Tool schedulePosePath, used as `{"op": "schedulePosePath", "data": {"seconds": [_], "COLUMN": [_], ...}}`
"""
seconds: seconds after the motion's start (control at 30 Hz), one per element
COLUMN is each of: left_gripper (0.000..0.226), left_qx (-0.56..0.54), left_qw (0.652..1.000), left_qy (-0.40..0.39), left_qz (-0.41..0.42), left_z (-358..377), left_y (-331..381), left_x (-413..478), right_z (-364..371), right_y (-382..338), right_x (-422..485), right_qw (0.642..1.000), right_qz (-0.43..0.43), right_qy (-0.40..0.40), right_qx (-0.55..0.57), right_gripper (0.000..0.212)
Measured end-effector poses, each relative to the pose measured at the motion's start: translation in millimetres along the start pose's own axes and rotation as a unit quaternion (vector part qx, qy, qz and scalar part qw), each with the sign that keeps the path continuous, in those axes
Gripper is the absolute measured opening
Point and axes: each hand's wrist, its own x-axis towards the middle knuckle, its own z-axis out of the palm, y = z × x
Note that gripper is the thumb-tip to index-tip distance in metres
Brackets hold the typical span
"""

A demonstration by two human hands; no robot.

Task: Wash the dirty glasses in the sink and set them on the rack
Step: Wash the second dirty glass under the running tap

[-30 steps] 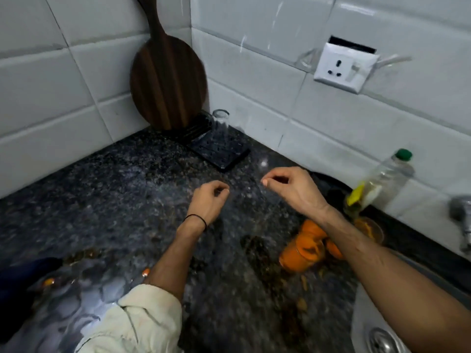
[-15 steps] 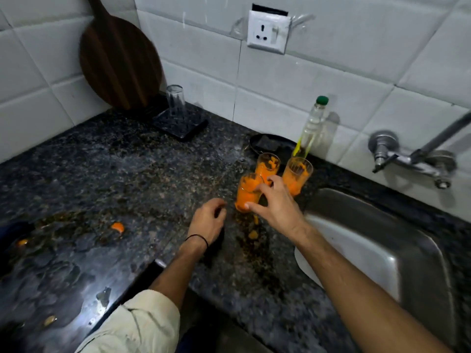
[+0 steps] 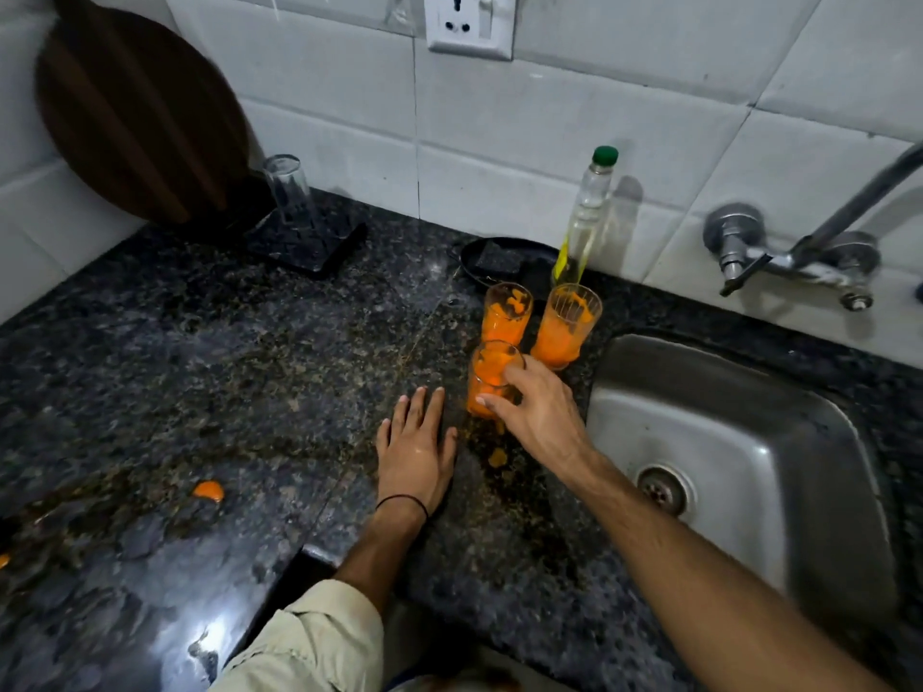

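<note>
Head view shows your counter (image 3: pixel 200 367) under both hands, smeared with orange. Your sink (image 3: pixel 724 422) opens just right of your right hand. The rack (image 3: pixel 319 247) sits well off beyond your left hand, toward the wall, with one clean glass (image 3: pixel 287 189) on it. Your left hand (image 3: pixel 417 452) lies flat on the stone, fingers straight, holding nothing. Your right hand (image 3: pixel 537 414) wraps its fingers round the nearest dirty glass (image 3: pixel 487 377), which is upright just ahead of it. A second glass (image 3: pixel 504 314) and a third glass (image 3: pixel 567 324) stand close behind. The held glass is on your right hand's side and the sink lies further right, so I judge a short lift rightward, kept upright, comes next.
</note>
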Motion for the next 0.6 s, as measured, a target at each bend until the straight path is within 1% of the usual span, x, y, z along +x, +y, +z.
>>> {"op": "schedulePosePath", "data": {"seconds": [0.07,0.17,0.27,0.33,0.47,0.53,0.6], "left_gripper": [0.054,0.042,0.031,0.026,0.022,0.021,0.028], "left_qx": [-0.044,-0.120,-0.180,-0.219,-0.285,-0.291,-0.274], "left_qw": [0.999,0.988,0.976,0.968,0.945,0.937,0.935], "left_qy": [0.028,0.064,0.046,0.029,-0.017,-0.043,-0.063], "left_qz": [0.015,0.065,0.109,0.122,0.161,0.190,0.215], "left_z": [-1,1,-2,-5,-2,0,0], "left_y": [3,18,50,76,135,177,225], "left_x": [2,8,13,18,35,49,68], "right_z": [-8,-26,-48,-64,-96,-113,-128], "right_y": [7,22,36,46,66,78,92], "right_x": [-13,-34,-52,-62,-82,-91,-97], "right_qw": [0.999,0.996,0.987,0.980,0.966,0.959,0.956], "right_qz": [0.020,0.069,0.121,0.152,0.204,0.217,0.227], "right_qy": [0.023,0.061,0.108,0.129,0.160,0.175,0.181], "right_qx": [0.009,0.007,0.007,-0.004,-0.023,-0.040,-0.050], "right_gripper": [0.024,0.026,0.023,0.023,0.027,0.030,0.031]}}
